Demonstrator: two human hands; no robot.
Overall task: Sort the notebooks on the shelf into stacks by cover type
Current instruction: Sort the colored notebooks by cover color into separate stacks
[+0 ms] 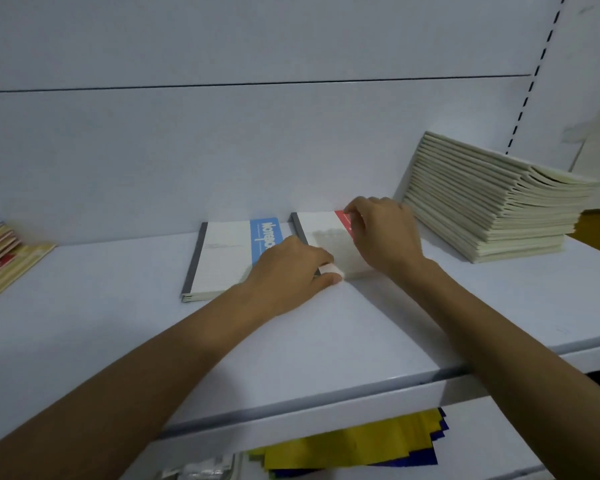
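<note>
Two white notebooks with grey spines lie side by side on the white shelf [118, 323]. The left one [222, 261] has a blue band with white lettering; the right one [321, 233] has a red band. My left hand [288, 271] grips the near corner of the red-band notebook, thumb at its front edge. My right hand [383, 233] lies over that notebook's right side, fingers curled at its far red corner. A tall stack of cream notebooks [492, 199] stands to the right.
A slanted pile of striped and coloured notebooks [0, 258] sits at the shelf's far left. Yellow and blue sheets [354, 445] lie on the shelf below. The back panel rises close behind the notebooks.
</note>
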